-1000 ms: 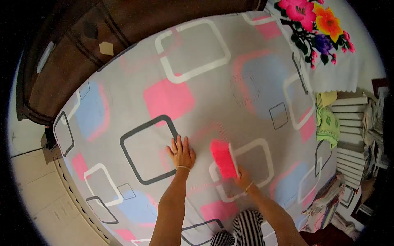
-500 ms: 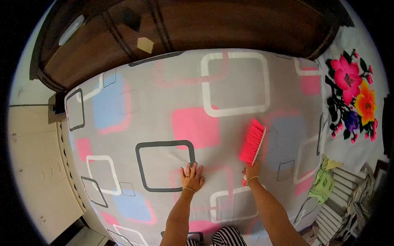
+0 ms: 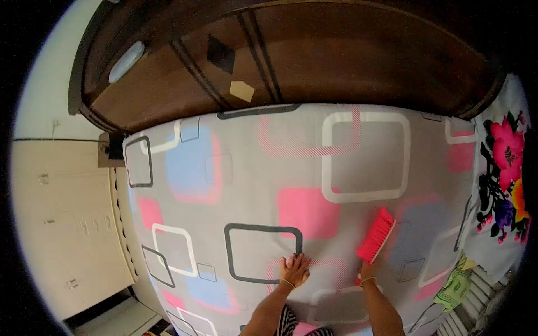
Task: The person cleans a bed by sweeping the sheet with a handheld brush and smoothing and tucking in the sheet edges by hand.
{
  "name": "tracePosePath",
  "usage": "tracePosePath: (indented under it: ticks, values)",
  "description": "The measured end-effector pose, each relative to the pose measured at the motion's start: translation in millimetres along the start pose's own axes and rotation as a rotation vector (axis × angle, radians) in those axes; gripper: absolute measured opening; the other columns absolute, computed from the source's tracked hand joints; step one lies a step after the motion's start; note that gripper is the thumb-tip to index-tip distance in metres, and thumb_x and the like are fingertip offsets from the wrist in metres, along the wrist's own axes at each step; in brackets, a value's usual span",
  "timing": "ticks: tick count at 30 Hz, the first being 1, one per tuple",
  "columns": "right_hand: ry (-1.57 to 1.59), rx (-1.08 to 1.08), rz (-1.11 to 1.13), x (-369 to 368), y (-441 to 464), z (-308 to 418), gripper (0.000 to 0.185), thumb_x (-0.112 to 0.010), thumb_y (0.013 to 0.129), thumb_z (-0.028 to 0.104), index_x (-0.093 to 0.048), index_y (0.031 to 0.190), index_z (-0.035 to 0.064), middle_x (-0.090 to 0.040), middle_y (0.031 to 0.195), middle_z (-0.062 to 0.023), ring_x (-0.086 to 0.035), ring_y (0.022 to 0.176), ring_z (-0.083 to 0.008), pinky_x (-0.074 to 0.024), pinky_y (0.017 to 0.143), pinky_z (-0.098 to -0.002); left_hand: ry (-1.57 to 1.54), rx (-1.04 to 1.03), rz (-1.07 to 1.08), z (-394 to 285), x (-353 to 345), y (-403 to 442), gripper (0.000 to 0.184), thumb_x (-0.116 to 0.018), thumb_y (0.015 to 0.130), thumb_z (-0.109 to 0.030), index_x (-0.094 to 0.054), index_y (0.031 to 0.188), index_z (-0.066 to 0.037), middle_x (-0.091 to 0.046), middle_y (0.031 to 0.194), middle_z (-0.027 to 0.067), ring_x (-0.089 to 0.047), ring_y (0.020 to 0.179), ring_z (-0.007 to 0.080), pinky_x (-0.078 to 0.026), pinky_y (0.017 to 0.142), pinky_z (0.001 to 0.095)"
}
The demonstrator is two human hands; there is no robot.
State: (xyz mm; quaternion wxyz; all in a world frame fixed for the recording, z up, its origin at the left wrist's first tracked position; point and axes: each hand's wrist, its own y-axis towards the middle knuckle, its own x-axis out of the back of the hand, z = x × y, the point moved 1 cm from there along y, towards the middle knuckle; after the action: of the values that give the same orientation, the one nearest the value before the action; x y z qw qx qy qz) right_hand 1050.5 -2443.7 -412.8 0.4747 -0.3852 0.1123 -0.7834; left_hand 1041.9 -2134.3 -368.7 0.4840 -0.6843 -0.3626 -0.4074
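Since the first frame, my red brush (image 3: pixel 376 235) has moved up the bed (image 3: pixel 252 196) toward the headboard (image 3: pixel 347 56).

My right hand (image 3: pixel 367 271) has its fingers clenched around the handle; the brush sits between the pink square (image 3: pixel 309 213) and a blue-grey patch (image 3: pixel 417 232), though I cannot tell whether its bristles touch. My left hand (image 3: pixel 295 270), gripping nothing, rests at the dark outline's lower right corner.

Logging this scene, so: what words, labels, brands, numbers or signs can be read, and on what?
None can be read.
The grey patterned bed sheet shows only shapes.
No lettering shows on the red-bristled brush.
Print on the green patterned cloth is too small to tell.
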Motion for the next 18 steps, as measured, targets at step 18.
tracePosePath:
  ticks: [18]
  values:
    - [-0.205,-0.080,0.054,4,-24,80,0.029,-0.057,0.082,0.030,-0.060,0.089,0.0019,-0.059,0.069,-0.0104,-0.055,0.065,-0.0201,-0.0445,0.062,-0.0342,-0.001,-0.070,-0.112,5,-19,-6,0.050,-0.043,0.077,-0.036,-0.050,0.119,-0.009,-0.036,0.134,0.0180,-0.022,0.128,0.0423,-0.006,0.101,0.0641]
